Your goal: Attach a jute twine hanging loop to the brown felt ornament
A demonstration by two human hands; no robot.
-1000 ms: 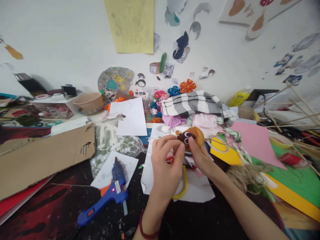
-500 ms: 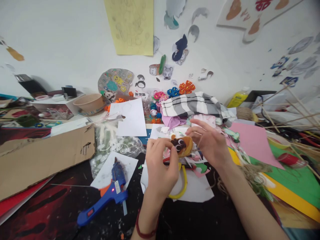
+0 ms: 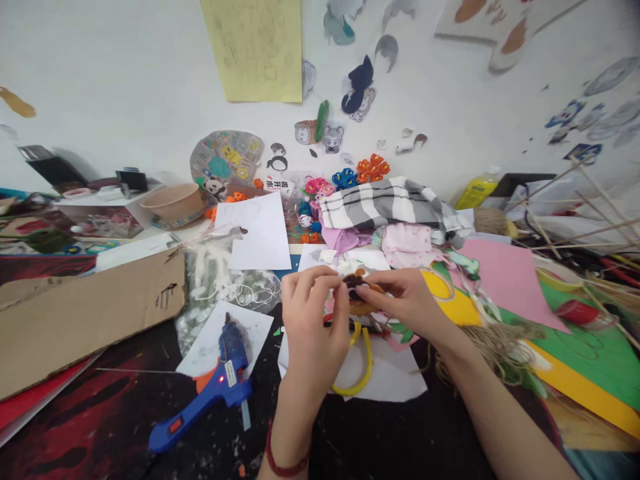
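Observation:
A small brown and orange craft figure (image 3: 359,307) with round black-and-white eyes is between my hands, mostly covered by fingers. My left hand (image 3: 313,320) pinches its left side with thumb and forefinger. From the other side, my right hand (image 3: 413,300) closes on it, thumb pressed over the face near the eyes. Below the figure, yellow-handled scissors (image 3: 369,363) lie on white paper (image 3: 395,383) among coloured scraps. To the left, a blue glue gun (image 3: 230,380) with a lit red light rests by another white sheet (image 3: 263,327).
Cardboard (image 3: 95,313) lies at the left, beside a plastic bag (image 3: 205,283) of white pieces. Checked cloth (image 3: 385,207) and pipe-cleaner flowers (image 3: 373,168) stand along the wall. Pink paper (image 3: 510,280), green sheets (image 3: 585,353), twine (image 3: 480,343) and thin sticks (image 3: 545,230) crowd the right.
My right hand, apart and with spread fingers before, has come down and left onto the craft figure. My left hand keeps its pinch. The view has shifted slightly.

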